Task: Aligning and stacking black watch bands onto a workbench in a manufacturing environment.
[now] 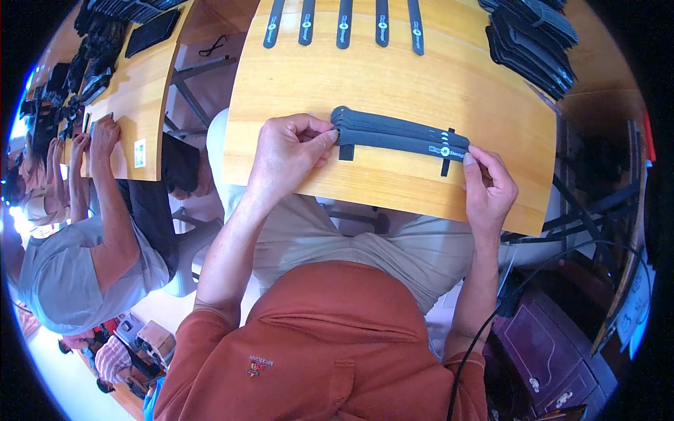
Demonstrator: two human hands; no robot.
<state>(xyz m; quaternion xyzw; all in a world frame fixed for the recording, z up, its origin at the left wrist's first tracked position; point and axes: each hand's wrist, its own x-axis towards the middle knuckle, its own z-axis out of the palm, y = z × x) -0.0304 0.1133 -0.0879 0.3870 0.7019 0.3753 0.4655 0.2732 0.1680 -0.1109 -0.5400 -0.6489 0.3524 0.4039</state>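
Note:
A small overlapping stack of dark straps (393, 132) with rounded ends and white printed marks lies across the wooden table in front of me. Its left end is pinched between the thumb and fingers of my left hand (289, 156). At the other end, my right hand (490, 189) grips the nearest strap's tip with thumb and forefinger. Two short black strips, a left one (347, 152) and a right one (445, 167), stick out from beneath the stack. The strips' middles are hidden under the straps.
Several similar single straps (344, 21) are laid out in a row at the table's far side. Bundles of dark straps (526, 45) are piled at the far right. To the left, a co-worker (84, 259) works at another table (133, 91). A purple cabinet (554, 351) stands lower right.

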